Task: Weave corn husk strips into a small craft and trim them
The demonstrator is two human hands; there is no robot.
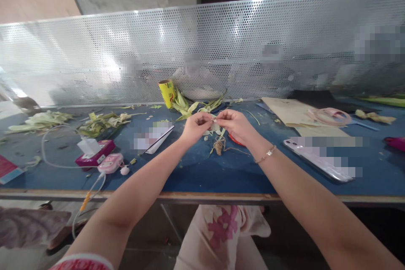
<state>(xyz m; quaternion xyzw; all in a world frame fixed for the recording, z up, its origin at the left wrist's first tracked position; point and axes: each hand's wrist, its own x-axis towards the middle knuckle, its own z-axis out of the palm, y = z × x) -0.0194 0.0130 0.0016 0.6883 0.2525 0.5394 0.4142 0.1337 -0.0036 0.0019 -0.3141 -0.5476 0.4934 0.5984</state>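
Observation:
Both my hands meet above the middle of the blue table [196, 173]. My left hand [196, 126] and my right hand [236, 124] are closed in a pinch on the same small pale strip of corn husk [216, 126] held between them. Just below hangs a little brown twine knot [218, 147] with a loose twine end on the table. A red object [234, 139] lies partly hidden under my right hand. A thin bracelet sits on my right wrist.
Green husk leaves [190, 107] and a yellow roll [166, 93] lie behind my hands; more husks [101, 122] at left. A pink tissue box [95, 152], pink charger [110, 163] with cable, phones [319, 158], a tape ring [329, 116] on cardboard. Perforated metal screen [221, 50] behind, people beyond it.

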